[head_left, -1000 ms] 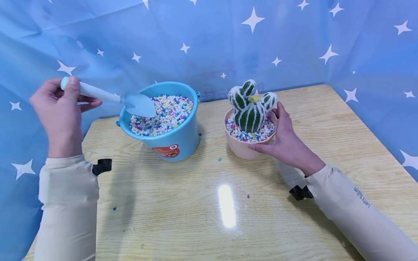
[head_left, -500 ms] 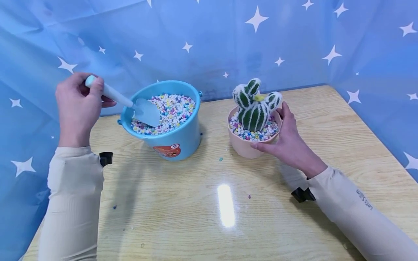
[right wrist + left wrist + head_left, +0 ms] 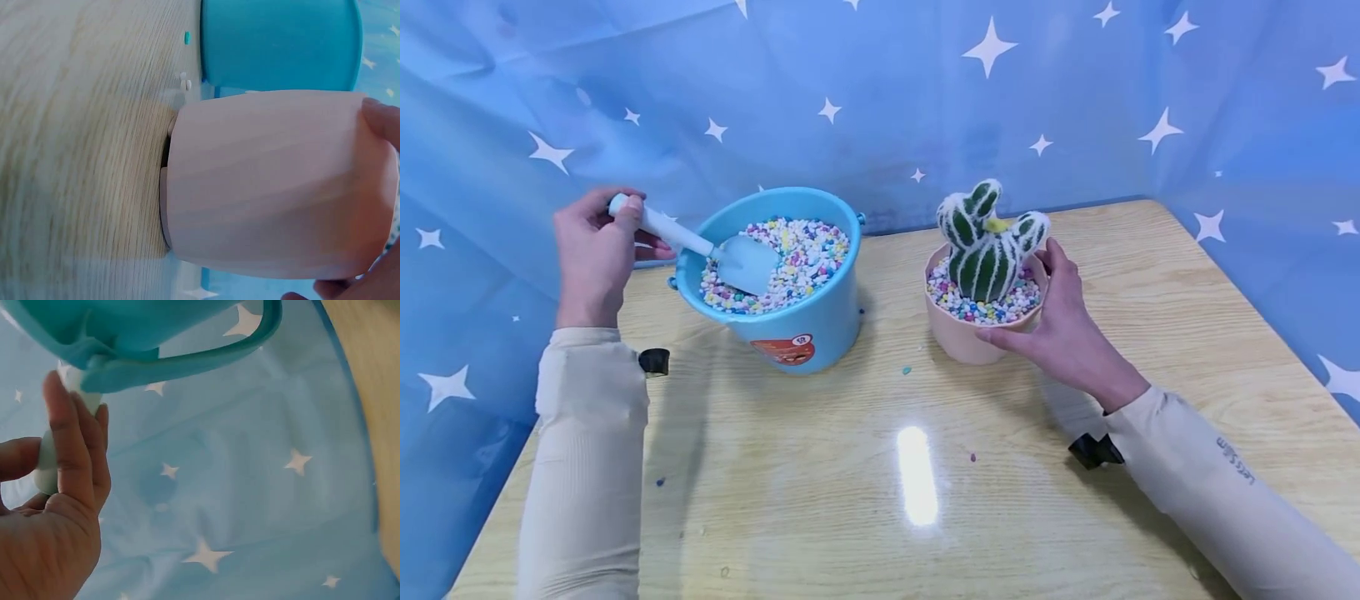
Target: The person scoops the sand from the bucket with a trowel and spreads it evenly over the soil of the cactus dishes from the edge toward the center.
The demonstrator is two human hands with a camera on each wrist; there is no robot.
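Note:
My left hand (image 3: 593, 250) pinches the pale handle of a light blue shovel (image 3: 748, 265) between thumb and fingers. The shovel's blade lies against the coloured pebbles (image 3: 808, 250) inside a blue bucket (image 3: 820, 325). In the left wrist view, the fingers hold the handle (image 3: 47, 462) below the bucket's rim and its swing handle (image 3: 187, 369). With its thumb in front and fingers behind, my right hand (image 3: 1060, 333) grips the rim of a pink flowerpot (image 3: 958, 340). A green cactus (image 3: 985, 271) with white fuzz stands in the pot's pebbles. The right wrist view shows the pot's side (image 3: 275, 187) close up.
Both containers stand on a wooden table (image 3: 820, 500). A few stray pebbles lie about, among them a teal one (image 3: 906, 370) and a purple one (image 3: 973, 457). Behind the table hangs a blue star-patterned cloth (image 3: 895, 100).
My left hand has moved right toward the bucket, and the shovel's blade has come down onto the pebbles. The right hand keeps its grip on the pot.

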